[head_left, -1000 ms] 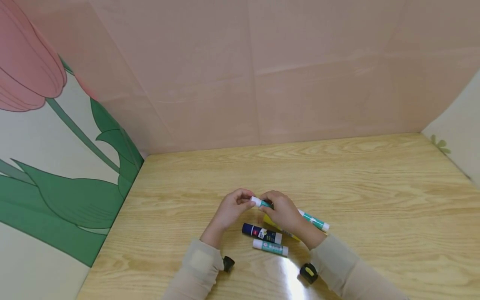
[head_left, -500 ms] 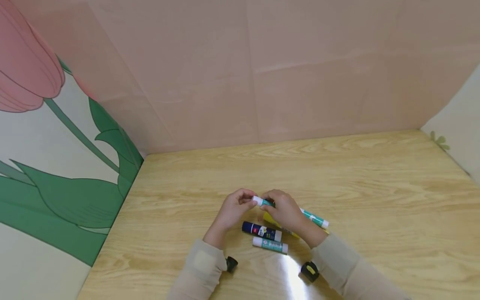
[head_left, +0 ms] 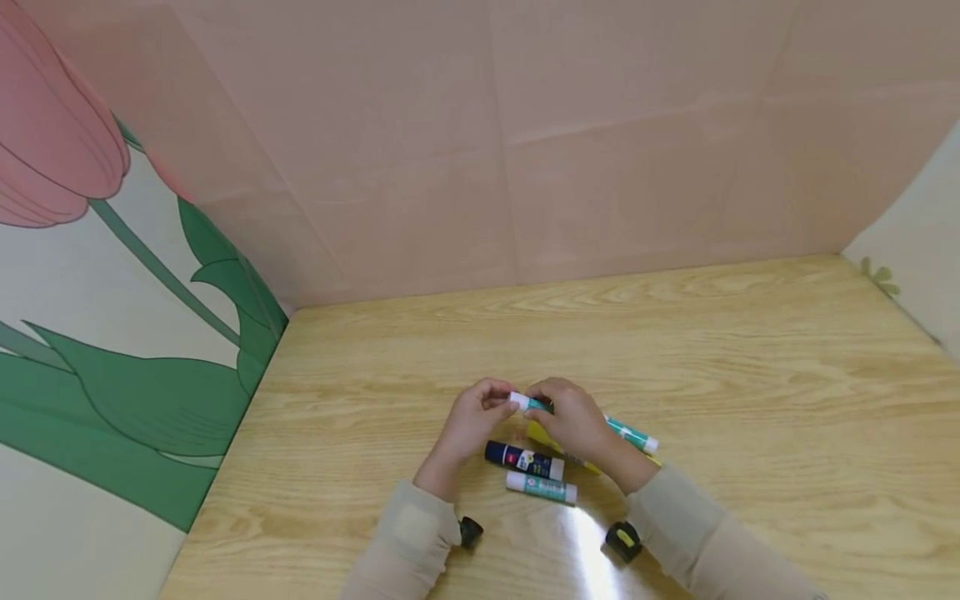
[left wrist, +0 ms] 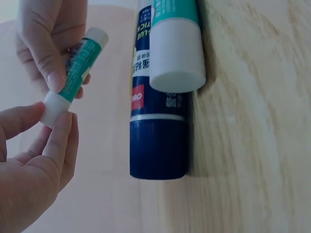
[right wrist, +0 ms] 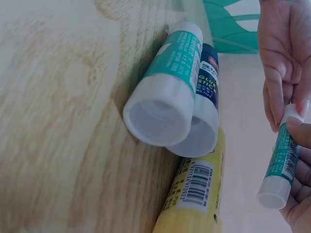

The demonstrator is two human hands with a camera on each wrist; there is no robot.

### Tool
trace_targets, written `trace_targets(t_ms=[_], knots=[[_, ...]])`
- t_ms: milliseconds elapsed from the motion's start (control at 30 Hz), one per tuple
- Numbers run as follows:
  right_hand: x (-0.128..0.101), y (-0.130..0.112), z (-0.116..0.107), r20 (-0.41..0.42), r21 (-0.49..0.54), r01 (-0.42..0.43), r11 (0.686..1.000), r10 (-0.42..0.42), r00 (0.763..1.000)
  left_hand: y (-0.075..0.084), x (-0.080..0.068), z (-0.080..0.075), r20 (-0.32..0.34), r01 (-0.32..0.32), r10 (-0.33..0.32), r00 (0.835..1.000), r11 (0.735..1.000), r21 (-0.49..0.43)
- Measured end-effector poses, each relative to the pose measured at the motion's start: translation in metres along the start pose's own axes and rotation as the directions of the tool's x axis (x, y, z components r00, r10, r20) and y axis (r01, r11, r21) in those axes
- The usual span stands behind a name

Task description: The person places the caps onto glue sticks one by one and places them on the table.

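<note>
Both forearms angled inward, sleeves down to wrists, hands meeting at centre, raised just off surface (head_left: 750,350). Left hand (head_left: 468,421): thumb and index fingertips (left wrist: 60,127) pinching white cap end of small glue stick (head_left: 525,403). Right hand (head_left: 573,421): fingers curled round stick's teal body, thumb on top. Fingertips of both hands almost touching.
</note>
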State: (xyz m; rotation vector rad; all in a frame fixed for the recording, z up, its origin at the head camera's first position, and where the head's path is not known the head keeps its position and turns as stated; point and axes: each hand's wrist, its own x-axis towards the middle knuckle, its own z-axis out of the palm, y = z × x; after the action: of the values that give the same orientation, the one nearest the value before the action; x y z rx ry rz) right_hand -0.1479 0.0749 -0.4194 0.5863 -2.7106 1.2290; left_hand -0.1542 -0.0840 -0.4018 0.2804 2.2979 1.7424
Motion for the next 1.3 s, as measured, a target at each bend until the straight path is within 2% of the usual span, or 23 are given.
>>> trace_targets(t_ms=[133,567,667,833,1067,1300], knots=[[0.000,0.002,-0.002,0.010,-0.010,0.003,1.000,-0.003,1.000,-0.017,0.009,0.002,-0.001,0.020,-0.020,1.000,1.000,-0.021],[0.001,0.000,-0.009,0.081,-0.004,-0.045,0.999,0.045,0.996,-0.017,0.009,0.000,0.018,0.069,-0.069,0.997,0.997,-0.043],[0.001,0.003,-0.010,0.086,-0.021,-0.042,0.999,0.043,0.995,-0.017,0.008,0.000,0.018,0.063,-0.062,0.998,0.997,-0.055],[-0.002,0.010,-0.013,0.076,-0.055,-0.060,0.997,0.064,0.995,-0.018,0.006,0.001,-0.003,0.035,-0.035,0.999,0.998,-0.048],[-0.008,0.021,-0.021,0.064,-0.080,-0.099,0.992,0.105,0.992,-0.020,0.004,0.002,-0.022,0.047,-0.047,0.999,0.999,-0.020],[-0.014,0.029,-0.029,0.043,-0.089,-0.132,0.987,0.136,0.990,-0.023,0.002,0.001,-0.015,0.044,-0.045,0.999,0.999,-0.025]])
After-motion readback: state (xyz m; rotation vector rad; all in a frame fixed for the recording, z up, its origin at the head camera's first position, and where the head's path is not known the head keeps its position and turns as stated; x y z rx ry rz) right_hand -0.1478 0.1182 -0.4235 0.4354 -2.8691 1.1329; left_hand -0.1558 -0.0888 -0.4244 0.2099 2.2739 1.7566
